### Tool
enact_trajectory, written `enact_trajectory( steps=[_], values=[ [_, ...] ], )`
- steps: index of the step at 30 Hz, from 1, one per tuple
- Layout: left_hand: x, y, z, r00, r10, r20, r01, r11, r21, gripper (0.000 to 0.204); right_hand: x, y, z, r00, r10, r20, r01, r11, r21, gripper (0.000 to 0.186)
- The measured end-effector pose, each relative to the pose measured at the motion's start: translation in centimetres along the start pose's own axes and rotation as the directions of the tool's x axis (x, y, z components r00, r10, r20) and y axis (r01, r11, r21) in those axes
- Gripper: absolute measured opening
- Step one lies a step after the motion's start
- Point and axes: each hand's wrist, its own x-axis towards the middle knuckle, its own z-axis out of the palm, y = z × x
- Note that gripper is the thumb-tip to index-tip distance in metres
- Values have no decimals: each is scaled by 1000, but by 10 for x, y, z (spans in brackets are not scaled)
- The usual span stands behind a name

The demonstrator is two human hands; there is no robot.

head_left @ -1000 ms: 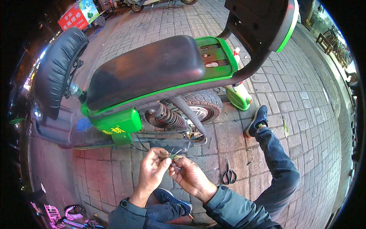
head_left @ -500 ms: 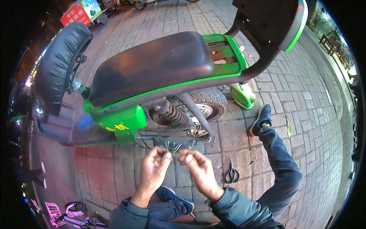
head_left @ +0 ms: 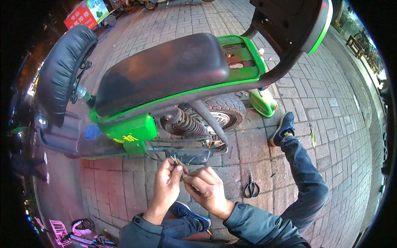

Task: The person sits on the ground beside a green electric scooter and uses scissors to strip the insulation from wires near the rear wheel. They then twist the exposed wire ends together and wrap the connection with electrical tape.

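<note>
Wires point(head_left: 175, 159), pinched in left hand point(head_left: 166, 182) on the near side of the scooter point(head_left: 165, 76), look light, thin, bendy, strands probably fragile, so best held on insulation behind the tips; right hand point(head_left: 206, 189) bunched alongside, can't tell if clamped.

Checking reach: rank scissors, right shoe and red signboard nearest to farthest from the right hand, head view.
1. Scissors, right of the right hand.
2. Right shoe, farther right and ahead.
3. Red signboard, far upper left.
</note>
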Motion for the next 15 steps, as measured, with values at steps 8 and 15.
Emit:
enact_trajectory(
  steps=[8,15],
  values=[
    [-4,-2,3,1000,-11,6,10,994,111,18,-7,24,-23,732,633,251,-599,424,680,28],
    [-6,1,9,991,76,108,-112,919,378,18,-14,31,-17,776,534,336,-596,446,668,15]
  ],
)
